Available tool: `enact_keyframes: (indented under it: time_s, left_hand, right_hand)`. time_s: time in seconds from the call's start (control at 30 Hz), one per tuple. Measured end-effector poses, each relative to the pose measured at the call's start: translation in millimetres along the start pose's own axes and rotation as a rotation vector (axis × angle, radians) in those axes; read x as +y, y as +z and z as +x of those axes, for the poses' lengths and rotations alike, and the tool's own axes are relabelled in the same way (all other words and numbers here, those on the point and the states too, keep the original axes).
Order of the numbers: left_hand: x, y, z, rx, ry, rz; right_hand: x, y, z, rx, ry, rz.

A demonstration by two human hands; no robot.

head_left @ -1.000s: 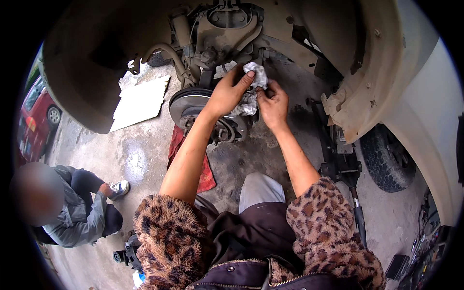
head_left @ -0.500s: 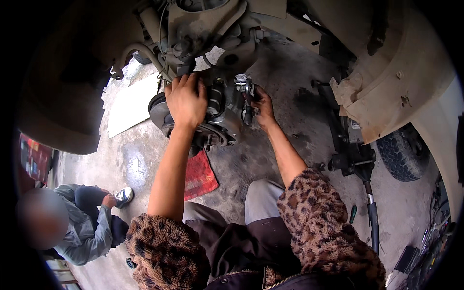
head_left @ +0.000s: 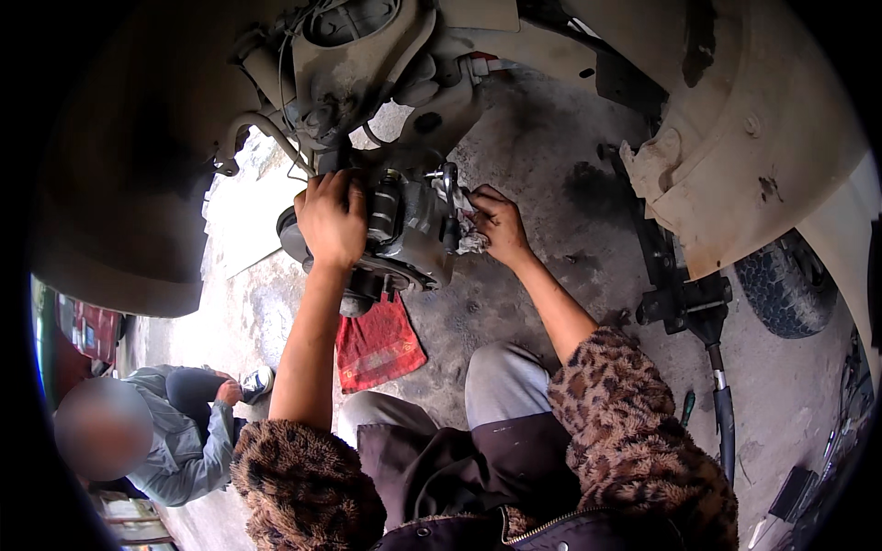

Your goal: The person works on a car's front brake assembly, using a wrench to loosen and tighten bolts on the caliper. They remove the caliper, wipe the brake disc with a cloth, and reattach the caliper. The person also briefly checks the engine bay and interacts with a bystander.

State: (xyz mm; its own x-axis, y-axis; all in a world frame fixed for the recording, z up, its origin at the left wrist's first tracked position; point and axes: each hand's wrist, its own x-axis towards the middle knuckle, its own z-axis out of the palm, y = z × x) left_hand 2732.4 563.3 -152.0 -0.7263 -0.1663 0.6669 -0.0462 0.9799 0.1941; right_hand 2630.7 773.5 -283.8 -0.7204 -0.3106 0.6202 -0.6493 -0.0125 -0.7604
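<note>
My left hand [head_left: 329, 220] grips the left side of a greasy brake assembly [head_left: 409, 234], fingers curled over its upper edge. Beside that hand sits the dark ribbed caliper [head_left: 383, 209]. On the assembly's right side a ratchet wrench [head_left: 450, 204] is seated near the top, its handle pointing down. My right hand [head_left: 501, 223] is just right of the wrench, its fingers closed on a crumpled whitish rag [head_left: 472, 241]. Part of the rag lies behind the wrench handle. The fingertips of my right hand are partly hidden by the rag.
Suspension parts [head_left: 340, 83] and beige body panels [head_left: 735, 138] hang above. A red cloth [head_left: 381, 349] lies on the floor below the brake. To the right stand a floor jack [head_left: 684, 308] and a tire [head_left: 785, 285]. A person [head_left: 188, 432] crouches at the left.
My right hand has come off the wrench handle and now holds the whitish rag beside it. The wrench stays on the assembly. The view has shifted slightly; my left hand keeps its grip.
</note>
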Motion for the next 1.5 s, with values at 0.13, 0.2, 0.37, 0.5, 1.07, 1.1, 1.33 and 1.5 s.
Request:
enact_keyframes:
  time_s: [0.13,0.2,0.37,0.5,1.07,1.1,1.33,1.5]
  left_hand:
    - [20.0,2.7,12.7,0.006,0.031,-0.007]
    - [15.2,-1.5,9.6,-0.018,0.011,0.013]
    - [11.4,-3.7,7.7,-0.042,0.0,0.036]
    - [8.3,-7.0,2.9,-0.054,-0.011,0.032]
    - [-21.8,-51.8,-46.6,-0.014,-0.047,-0.024]
    - [-17.9,-52.8,-50.4,-0.016,-0.035,-0.05]
    - [-38.3,-97.9,-88.5,-0.006,-0.085,-0.008]
    - [-34.0,-92.9,-93.8,0.015,-0.088,-0.036]
  right_hand:
    - [29.4,-14.8,-13.2,0.187,0.333,0.28]
    - [14.3,-13.5,-4.6,0.027,0.529,0.325]
    - [0.6,-11.4,17.3,-0.064,0.549,0.746]
    - [-0.1,-9.0,8.8,-0.109,0.467,0.775]
    - [31.0,80.1,-36.2,0.345,0.271,0.479]
    - [40.6,76.3,-54.5,0.494,0.257,0.302]
    - [-19.2,109.4,-67.9,0.334,0.004,0.046]
    - [-33.2,111.6,-80.0,0.435,0.174,0.175]
